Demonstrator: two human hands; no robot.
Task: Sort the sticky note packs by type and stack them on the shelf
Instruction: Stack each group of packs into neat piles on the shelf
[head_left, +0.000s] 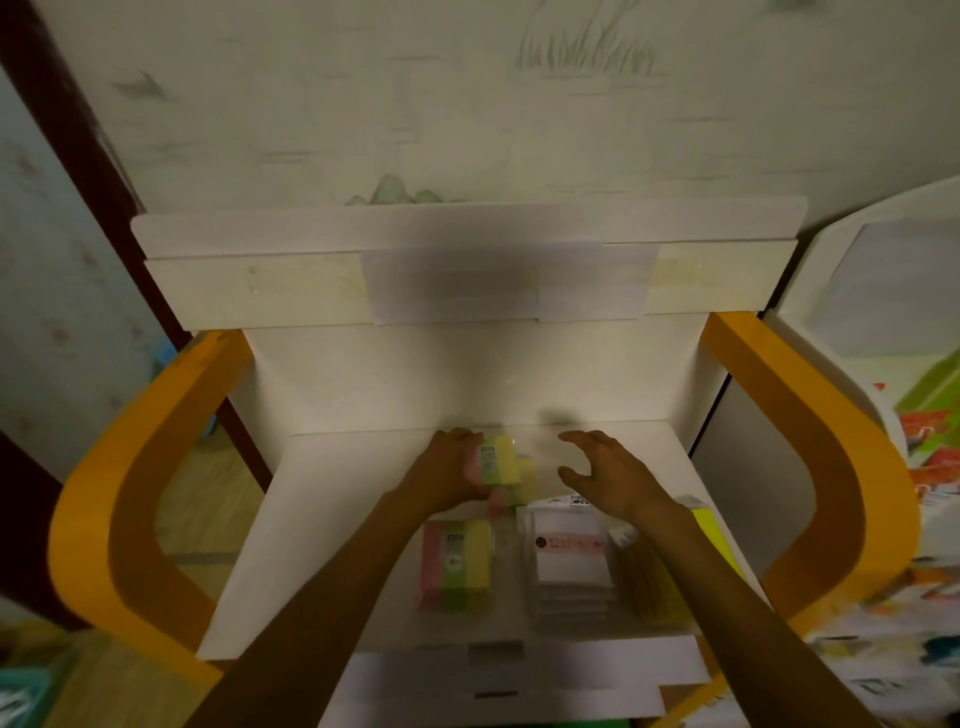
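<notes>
On the white shelf (322, 519), my left hand (447, 470) grips a pink, green and yellow sticky note pack (496, 460) near the back. Another multicoloured pack (506, 496) lies just under it. My right hand (605, 475) hovers to the right of that pack with fingers spread, holding nothing. Closer to me lies a pink-green-yellow pack (457, 564) on its own. Right of it is a stack of white packs (569, 561) with a red label, then yellow packs (660, 582) partly hidden by my right forearm.
Orange curved side panels (171, 467) frame the shelf left and right. A white back panel (457, 291) rises behind it against the wall. A white cabinet edge (857, 291) and colourful printed items (930, 436) stand at the right.
</notes>
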